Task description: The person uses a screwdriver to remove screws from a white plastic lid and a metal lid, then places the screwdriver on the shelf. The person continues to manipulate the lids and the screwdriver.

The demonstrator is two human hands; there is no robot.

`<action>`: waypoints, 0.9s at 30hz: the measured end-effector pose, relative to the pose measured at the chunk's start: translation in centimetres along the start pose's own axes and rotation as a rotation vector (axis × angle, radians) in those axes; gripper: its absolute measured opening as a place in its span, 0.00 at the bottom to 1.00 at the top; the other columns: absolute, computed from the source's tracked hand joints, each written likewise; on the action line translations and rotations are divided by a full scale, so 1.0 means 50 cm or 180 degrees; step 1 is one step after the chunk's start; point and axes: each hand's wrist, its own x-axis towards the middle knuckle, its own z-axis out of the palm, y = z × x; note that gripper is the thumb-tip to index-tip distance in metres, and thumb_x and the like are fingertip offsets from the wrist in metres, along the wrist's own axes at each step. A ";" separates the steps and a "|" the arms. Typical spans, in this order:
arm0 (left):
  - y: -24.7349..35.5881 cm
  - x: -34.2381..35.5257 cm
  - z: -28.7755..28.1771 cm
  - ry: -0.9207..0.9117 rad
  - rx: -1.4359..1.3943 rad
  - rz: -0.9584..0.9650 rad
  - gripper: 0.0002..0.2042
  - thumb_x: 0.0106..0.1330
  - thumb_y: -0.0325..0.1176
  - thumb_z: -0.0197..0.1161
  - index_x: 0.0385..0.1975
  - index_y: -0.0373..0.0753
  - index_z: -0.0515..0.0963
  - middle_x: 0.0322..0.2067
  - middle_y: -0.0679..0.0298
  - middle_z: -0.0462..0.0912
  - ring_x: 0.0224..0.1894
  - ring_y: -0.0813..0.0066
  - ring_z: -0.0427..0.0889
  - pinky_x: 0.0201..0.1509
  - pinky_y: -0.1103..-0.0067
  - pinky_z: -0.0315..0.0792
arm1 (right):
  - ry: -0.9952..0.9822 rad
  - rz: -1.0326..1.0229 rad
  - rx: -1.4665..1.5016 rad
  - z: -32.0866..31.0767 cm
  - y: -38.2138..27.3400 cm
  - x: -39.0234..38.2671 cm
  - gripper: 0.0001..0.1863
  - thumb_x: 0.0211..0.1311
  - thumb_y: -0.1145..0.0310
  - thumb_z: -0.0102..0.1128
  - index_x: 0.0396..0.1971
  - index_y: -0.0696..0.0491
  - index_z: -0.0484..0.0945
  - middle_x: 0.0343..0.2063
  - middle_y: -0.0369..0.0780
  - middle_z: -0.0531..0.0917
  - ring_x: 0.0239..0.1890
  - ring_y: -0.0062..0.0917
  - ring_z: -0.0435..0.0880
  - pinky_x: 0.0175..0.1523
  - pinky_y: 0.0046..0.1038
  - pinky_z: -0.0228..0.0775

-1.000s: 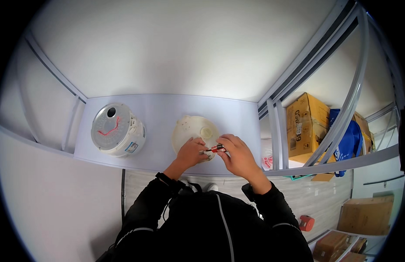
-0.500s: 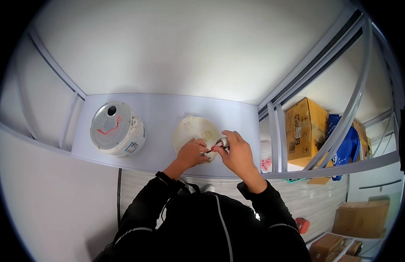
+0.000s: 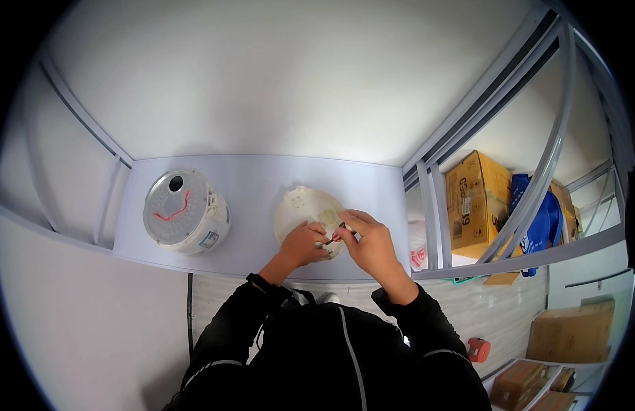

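On the bench in front of me lies a round cream-white lid-like part (image 3: 300, 205) with a paler disc in its inner face. Over its near left side my left hand (image 3: 301, 245) is closed, fingertips together at a small dark, thin piece (image 3: 330, 242). From the right my right hand (image 3: 369, 241) pinches at the same spot with thumb and fingers; what it holds is too small and hidden to name. The fingertips of both hands almost meet above the lid's near right part.
To the left stands a white rice-cooker-like body (image 3: 211, 222), its silvery base (image 3: 173, 226) facing up with a red curved line and a dark round hole. Beyond the grey frame (image 3: 437, 219) at right are a cardboard box (image 3: 471, 202) and a blue bag (image 3: 545, 222).
My right fingers have shifted slightly; the white rounded piece and red bit between them show less now. The whole view has tilted a little. The lid-like part stays on the bench.
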 end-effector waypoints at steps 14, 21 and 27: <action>-0.005 0.008 -0.011 -0.0178 0.0059 0.0253 0.16 0.55 0.45 0.77 0.43 0.50 0.91 0.51 0.68 0.85 0.56 0.67 0.84 0.80 0.55 0.61 | -0.0255 -0.0518 -0.0805 -0.024 -0.008 -0.009 0.23 0.67 0.59 0.70 0.56 0.56 0.77 0.43 0.55 0.85 0.34 0.52 0.86 0.36 0.45 0.78; -0.024 0.009 -0.013 -0.0248 -0.0037 0.0342 0.16 0.55 0.45 0.76 0.44 0.50 0.91 0.50 0.68 0.85 0.56 0.67 0.83 0.80 0.56 0.61 | -0.0895 0.1044 -0.1441 -0.031 -0.105 -0.008 0.23 0.60 0.73 0.70 0.55 0.57 0.77 0.38 0.49 0.83 0.41 0.50 0.83 0.47 0.43 0.77; -0.020 0.011 -0.020 -0.0275 -0.0055 0.0456 0.16 0.54 0.43 0.75 0.42 0.48 0.92 0.49 0.68 0.85 0.55 0.67 0.83 0.81 0.58 0.61 | -0.0170 -0.0724 -0.0973 -0.015 -0.054 -0.015 0.25 0.63 0.61 0.73 0.54 0.57 0.76 0.38 0.51 0.82 0.31 0.51 0.85 0.35 0.44 0.78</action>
